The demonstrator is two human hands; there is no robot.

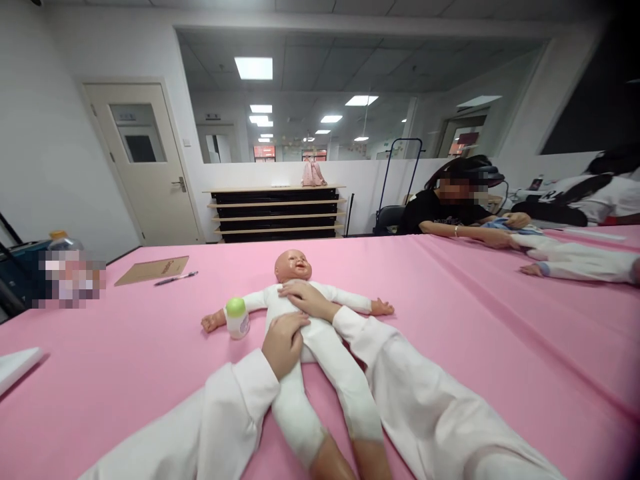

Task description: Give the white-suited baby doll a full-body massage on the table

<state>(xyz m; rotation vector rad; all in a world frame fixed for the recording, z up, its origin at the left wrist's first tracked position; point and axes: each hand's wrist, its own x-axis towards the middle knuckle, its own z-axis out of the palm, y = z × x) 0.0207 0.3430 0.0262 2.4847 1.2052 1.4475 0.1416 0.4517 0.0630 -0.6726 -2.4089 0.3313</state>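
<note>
A baby doll (330,360) with a white cloth body lies on its back on the pink tablecloth (150,360), head away from me and legs toward me. My right hand (311,300) lies flat across its chest, fingers stretched out. On the belly, on the left side, rests my left hand (286,341), with its fingers lying over the cloth and nothing visible in them. Beside the doll's arm at left, close to my left hand, stands a small clear bottle (238,324) with a green cap.
A brown notebook (153,269) and a pen (176,279) lie at the back left. A bottle with an orange cap (59,235) stands at the left edge, near a white object (20,367). At right, a co-worker (450,207) handles another doll (585,257).
</note>
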